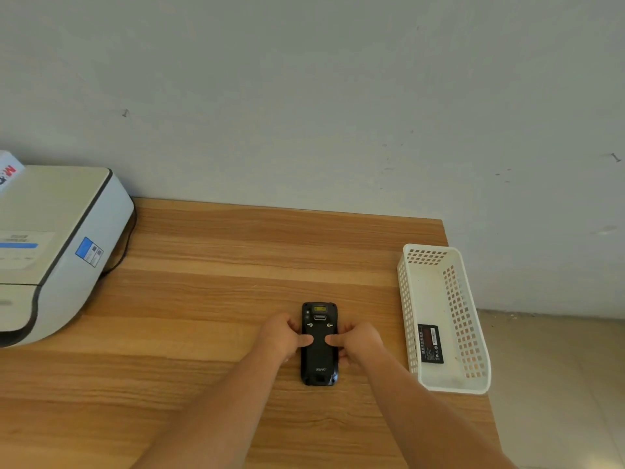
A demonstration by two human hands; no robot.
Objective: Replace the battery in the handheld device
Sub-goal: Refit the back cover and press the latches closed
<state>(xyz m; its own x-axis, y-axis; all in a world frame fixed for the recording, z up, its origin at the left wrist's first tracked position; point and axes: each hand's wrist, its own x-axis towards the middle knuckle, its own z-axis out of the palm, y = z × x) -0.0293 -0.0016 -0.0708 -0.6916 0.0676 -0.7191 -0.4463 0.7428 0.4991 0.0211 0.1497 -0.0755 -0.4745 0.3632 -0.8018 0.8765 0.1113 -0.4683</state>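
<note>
Squarely between the two hands lies the device (319,343), face down on the table (216,299), its long axis running straight away from the person toward the wall (304,96), scanner window at the far end and the printed logo at the near end. The left hand (282,336) grips its left edge and the right hand (358,340) its right edge; each has fingers curled down along the side and a thumb laid flat across the back cover, the two thumb tips nearly meeting at mid-length, just nearer than the two small latches. Neither hand is nearer than the other, so the device is held evenly and any push on the cover would most likely go along that long axis; I judge this to be work on the back cover, though whether it is being freed or seated cannot be told. A battery (430,343) lies flat in the white basket (411,319) at the table's right edge, beside the right forearm and well within that arm's reach; whether it is the spent or the fresh one cannot be read. The fingertips under the device's sides are hidden, the latch positions are too small to make out, and whether a battery sits inside is not shown. A printer (57,245) at far left is cut off by the frame.
</note>
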